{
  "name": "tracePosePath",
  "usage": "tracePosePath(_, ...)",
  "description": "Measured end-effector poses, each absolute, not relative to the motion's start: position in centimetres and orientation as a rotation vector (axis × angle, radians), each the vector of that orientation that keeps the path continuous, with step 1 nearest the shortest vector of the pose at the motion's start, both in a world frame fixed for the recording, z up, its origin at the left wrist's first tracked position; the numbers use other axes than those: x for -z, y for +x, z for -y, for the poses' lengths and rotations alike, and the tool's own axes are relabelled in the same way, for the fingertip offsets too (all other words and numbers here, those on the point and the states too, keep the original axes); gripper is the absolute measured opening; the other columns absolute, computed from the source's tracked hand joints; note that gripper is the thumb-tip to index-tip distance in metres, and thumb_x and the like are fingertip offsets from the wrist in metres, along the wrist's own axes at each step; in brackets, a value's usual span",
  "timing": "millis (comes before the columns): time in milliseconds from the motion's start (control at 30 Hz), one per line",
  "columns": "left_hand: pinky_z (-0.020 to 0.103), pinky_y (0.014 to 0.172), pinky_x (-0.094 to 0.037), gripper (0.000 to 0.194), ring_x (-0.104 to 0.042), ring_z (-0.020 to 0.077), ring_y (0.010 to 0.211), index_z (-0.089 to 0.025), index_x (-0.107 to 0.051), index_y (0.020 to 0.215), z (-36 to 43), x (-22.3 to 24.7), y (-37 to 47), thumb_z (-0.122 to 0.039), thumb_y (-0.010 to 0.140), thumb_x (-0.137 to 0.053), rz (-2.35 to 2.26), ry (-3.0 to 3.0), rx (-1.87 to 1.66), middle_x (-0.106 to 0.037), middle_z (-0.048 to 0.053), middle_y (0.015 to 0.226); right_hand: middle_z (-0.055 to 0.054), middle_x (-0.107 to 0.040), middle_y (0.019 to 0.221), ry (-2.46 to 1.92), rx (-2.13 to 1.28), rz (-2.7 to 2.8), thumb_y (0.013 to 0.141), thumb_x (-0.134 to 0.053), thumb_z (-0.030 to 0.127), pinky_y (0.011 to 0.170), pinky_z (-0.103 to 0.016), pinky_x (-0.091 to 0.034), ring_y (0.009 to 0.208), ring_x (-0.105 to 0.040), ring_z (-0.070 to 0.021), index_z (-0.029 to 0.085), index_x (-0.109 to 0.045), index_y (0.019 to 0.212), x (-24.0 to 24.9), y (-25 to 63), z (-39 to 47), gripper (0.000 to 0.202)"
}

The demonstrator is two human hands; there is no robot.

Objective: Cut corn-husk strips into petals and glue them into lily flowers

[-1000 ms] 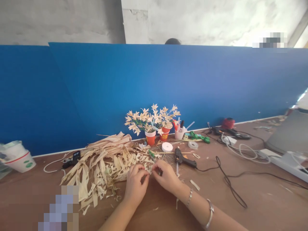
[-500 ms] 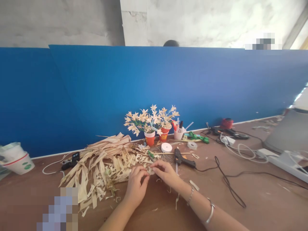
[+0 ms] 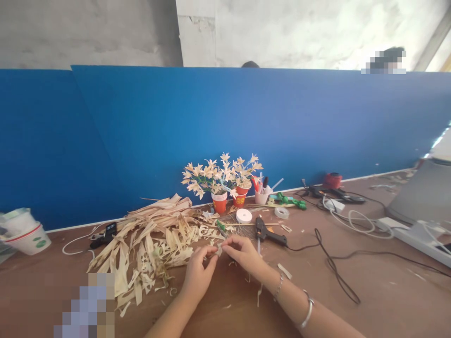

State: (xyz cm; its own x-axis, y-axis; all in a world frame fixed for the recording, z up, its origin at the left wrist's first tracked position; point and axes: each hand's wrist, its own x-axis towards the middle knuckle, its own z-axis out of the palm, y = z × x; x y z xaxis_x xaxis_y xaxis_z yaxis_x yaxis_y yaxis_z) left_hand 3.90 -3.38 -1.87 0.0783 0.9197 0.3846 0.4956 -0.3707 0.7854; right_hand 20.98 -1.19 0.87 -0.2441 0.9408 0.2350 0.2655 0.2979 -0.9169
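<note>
A small pale piece of dried husk (image 3: 219, 250) is pinched between my two hands, low over the brown table. My left hand (image 3: 200, 268) grips its left side between thumb and fingertips. From the other side, my right hand (image 3: 244, 252) pinches it with thumb and forefinger. The piece's exact shape is too small to make out. A spread of dried corn husks (image 3: 148, 249), with many torn strips, lies left of and behind my left hand. Beyond my right hand rests a black glue gun (image 3: 266, 231), its nozzle end near a white roll of tape (image 3: 244, 216).
Red paper cups (image 3: 220, 205) with husk flowers (image 3: 211, 176) stand against the blue partition (image 3: 225, 112). Beside them is a white cup of pens (image 3: 261, 197). A black cord (image 3: 333, 267) loops at right near a power strip (image 3: 416, 239). White paper cups (image 3: 30, 239) stand far left.
My left fingers have straightened a little and shifted at the husk piece, which now shows more between the fingertips. My right hand has barely moved.
</note>
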Motion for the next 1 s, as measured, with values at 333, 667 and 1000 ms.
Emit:
tracePosePath(333, 0.034, 0.075, -0.049, 0.015, -0.062, 0.0205, 0.078, -0.019, -0.066, 0.081, 3.11, 2.00, 3.84, -0.025, 0.079, -0.052, -1.391, 1.895, -1.259, -0.068, 0.005, 0.081, -0.001, -0.061, 0.073, -1.127, -0.972, 1.719, 0.078, -0.057, 0.027, 0.059, -0.023, -0.045, 0.066, -0.054, -0.0137, 0.017, -0.064, 0.096, -1.01, 21.02, 1.60, 0.022)
tracePosePath(667, 0.033, 0.076, -0.049, 0.013, -0.062, 0.0198, 0.077, -0.019, -0.067, 0.077, 3.32, 1.57, 4.08, -0.022, 0.075, -0.055, -1.276, 1.855, -1.218, -0.069, 0.004, 0.078, -0.001, -0.063, 0.071, -1.036, -1.137, 1.652, 0.076, -0.059, 0.033, 0.064, -0.025, -0.044, 0.068, -0.055, -0.0140, 0.016, -0.062, 0.071, -0.54, 21.02, 0.98, 0.018)
tracePosePath(1000, 0.031, 0.071, -0.048, 0.020, -0.062, 0.0200, 0.071, -0.017, -0.067, 0.074, 3.17, 1.02, 4.01, -0.035, 0.073, -0.058, -1.250, 1.568, -1.178, -0.069, 0.004, 0.071, 0.004, -0.051, 0.056, -1.036, -1.315, 1.542, 0.072, -0.063, 0.042, 0.052, -0.021, -0.033, 0.052, -0.041, -0.0086, 0.016, -0.060, 0.068, -0.06, 21.11, 0.73, 0.027)
